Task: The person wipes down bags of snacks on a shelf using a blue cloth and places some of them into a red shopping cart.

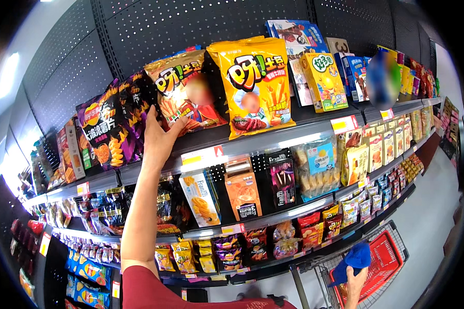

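On the top shelf (pixel 201 145), my left hand (pixel 160 133) reaches the lower left edge of a gold and red snack bag (pixel 183 92). The thumb lies over the front of this bag and a finger points up along its side; whether they grip it is unclear. Just left of the hand stand purple and black chip bags (pixel 108 131), and farther right stands a yellow snack bag (pixel 259 89). Low at the right, my right hand (pixel 353 280) grips a bunched blue cloth item (pixel 352 262) over a shopping cart with a red basket (pixel 382 258).
Shelf edges with price tags (pixel 203 154) jut out below the bags. Biscuit boxes (pixel 241 193) and packets fill the lower shelves. A yellow box (pixel 324 83) stands at the upper right. Behind rises a black perforated back panel (pixel 208 23). The cart handle (pixel 298 287) is near my body.
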A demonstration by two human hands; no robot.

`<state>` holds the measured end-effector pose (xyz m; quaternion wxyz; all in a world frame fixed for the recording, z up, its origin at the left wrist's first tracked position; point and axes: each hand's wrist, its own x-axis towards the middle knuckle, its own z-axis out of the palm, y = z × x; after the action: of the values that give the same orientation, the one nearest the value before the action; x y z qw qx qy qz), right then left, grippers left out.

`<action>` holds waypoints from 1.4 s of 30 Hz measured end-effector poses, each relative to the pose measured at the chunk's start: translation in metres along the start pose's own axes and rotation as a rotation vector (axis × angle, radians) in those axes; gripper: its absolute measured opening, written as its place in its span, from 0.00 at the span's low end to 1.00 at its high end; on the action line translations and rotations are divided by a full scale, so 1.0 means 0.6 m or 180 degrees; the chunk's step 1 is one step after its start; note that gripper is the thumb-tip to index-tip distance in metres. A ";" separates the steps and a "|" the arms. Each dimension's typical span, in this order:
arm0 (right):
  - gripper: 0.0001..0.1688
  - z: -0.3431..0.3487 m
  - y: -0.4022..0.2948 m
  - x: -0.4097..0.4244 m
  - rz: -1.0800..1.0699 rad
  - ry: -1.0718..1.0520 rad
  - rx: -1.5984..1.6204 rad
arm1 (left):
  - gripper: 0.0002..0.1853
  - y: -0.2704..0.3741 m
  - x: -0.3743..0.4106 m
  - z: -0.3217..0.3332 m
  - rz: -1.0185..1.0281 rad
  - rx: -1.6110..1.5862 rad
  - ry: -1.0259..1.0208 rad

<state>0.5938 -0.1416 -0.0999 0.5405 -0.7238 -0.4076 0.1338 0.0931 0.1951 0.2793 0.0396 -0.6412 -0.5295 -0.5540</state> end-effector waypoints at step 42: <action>0.35 0.234 -0.539 -0.020 -0.2412 -0.0910 0.1291 | 0.47 0.116 -0.423 -0.093 -0.0669 -0.2722 -0.1462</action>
<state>0.3533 -0.0288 0.1320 0.6205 -0.3772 -0.6799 0.1023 0.1504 -0.0321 0.1468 -0.4007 -0.6487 -0.3116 -0.5670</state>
